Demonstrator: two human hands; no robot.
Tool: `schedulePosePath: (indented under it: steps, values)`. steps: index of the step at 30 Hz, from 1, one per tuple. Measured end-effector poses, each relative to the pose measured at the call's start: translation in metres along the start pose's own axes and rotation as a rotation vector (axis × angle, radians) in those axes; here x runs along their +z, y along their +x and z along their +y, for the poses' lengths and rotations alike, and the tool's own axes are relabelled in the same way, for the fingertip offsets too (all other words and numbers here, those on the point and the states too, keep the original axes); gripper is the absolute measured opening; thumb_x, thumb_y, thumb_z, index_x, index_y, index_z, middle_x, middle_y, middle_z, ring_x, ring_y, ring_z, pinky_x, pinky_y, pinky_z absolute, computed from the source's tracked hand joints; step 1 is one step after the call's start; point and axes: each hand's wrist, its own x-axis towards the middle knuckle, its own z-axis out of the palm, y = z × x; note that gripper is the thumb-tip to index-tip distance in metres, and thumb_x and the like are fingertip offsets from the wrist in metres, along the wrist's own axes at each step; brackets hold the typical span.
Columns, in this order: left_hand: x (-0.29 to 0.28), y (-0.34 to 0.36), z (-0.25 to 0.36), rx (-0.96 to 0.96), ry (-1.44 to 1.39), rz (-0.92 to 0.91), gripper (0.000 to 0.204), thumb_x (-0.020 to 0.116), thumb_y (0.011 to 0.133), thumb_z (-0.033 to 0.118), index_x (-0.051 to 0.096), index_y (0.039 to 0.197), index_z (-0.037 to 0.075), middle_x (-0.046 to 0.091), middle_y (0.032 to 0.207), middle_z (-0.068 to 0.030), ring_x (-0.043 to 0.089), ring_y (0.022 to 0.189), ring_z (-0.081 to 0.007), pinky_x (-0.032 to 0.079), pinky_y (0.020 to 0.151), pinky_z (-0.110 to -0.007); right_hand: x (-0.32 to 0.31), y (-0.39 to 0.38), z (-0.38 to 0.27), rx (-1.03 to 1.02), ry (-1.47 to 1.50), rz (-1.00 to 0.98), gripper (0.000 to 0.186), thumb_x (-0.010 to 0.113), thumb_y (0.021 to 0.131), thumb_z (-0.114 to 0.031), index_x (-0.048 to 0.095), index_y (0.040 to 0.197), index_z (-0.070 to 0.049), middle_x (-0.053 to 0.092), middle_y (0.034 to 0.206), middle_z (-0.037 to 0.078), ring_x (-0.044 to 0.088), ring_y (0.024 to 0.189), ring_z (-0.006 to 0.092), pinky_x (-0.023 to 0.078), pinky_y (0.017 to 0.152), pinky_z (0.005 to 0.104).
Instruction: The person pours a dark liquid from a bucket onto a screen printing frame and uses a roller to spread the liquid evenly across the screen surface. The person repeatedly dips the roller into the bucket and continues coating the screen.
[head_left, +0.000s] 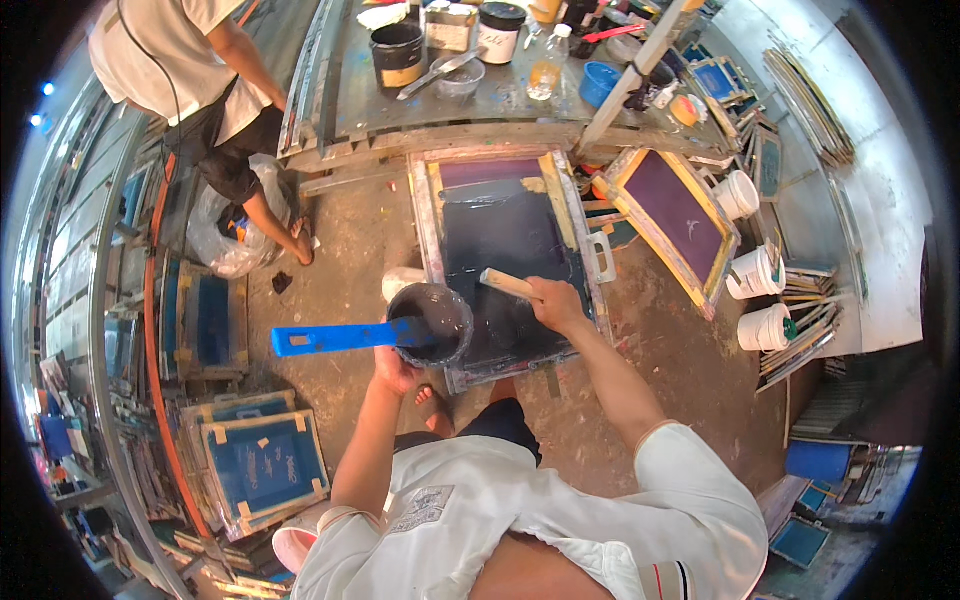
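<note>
The left hand [397,372] is partly hidden behind the tub [464,322], and the inner end of the blue tool [335,338] is hard to tell there. The upper edge cuts off the co-worker [165,50].

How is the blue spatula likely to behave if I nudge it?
The blue spatula could tip or swing, since much of its length overhangs the tub. It may feel slippery where dark smears show. Being straight and broad, it's probably fairly stiff.
</note>
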Motion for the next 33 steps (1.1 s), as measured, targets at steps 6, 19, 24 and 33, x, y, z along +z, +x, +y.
schedulePosePath:
  steps: [6, 19, 24, 33]
  values:
    - [0.0, 0.026, -0.013, -0.038, 0.127, -0.127, 0.06, 0.039, 0.097, 0.057, 0.054, 0.136, 0.015, 0.058, 0.137, -0.0123, 0.057, 0.123, -0.0355, 0.05, 0.098, -0.06, -0.053, -0.063, -0.002, 0.191, 0.45, 0.18, 0.042, 0.07, 0.082, -0.012, 0.064, 0.123, -0.01, 0.071, 0.107, 0.012, 0.068, 0.095, 0.0269, 0.052, 0.084, 0.0376]
    - [0.096, 0.05, -0.065, -0.22, 0.231, -0.16, 0.064, 0.033, 0.097, 0.058, 0.042, 0.144, 0.016, 0.049, 0.144, -0.0148, 0.053, 0.126, -0.039, 0.046, 0.096, -0.067, -0.139, -0.119, -0.033, -0.064, 0.759, 0.686, 0.037, 0.07, 0.091, -0.008, 0.06, 0.124, 0.005, 0.068, 0.112, 0.008, 0.062, 0.099, 0.0112, 0.049, 0.087, 0.027]
    - [0.12, 0.07, -0.07, -0.253, 0.22, -0.201, 0.062, 0.034, 0.097, 0.058, 0.046, 0.141, 0.016, 0.051, 0.142, -0.0149, 0.054, 0.125, -0.039, 0.048, 0.094, -0.066, -0.163, -0.114, -0.062, -0.123, 0.781, 0.709, 0.034, 0.071, 0.09, -0.005, 0.061, 0.121, 0.004, 0.068, 0.111, 0.008, 0.062, 0.099, 0.0119, 0.049, 0.086, 0.0266]
    - [0.154, 0.043, -0.073, -0.258, 0.112, -0.305, 0.059, 0.034, 0.097, 0.056, 0.051, 0.137, 0.015, 0.056, 0.136, -0.0147, 0.059, 0.12, -0.0365, 0.047, 0.095, -0.066, -0.143, -0.124, -0.065, -0.154, 0.866, 0.79, 0.031, 0.071, 0.089, -0.002, 0.061, 0.118, 0.003, 0.069, 0.111, 0.01, 0.065, 0.097, 0.0147, 0.051, 0.086, 0.0276]
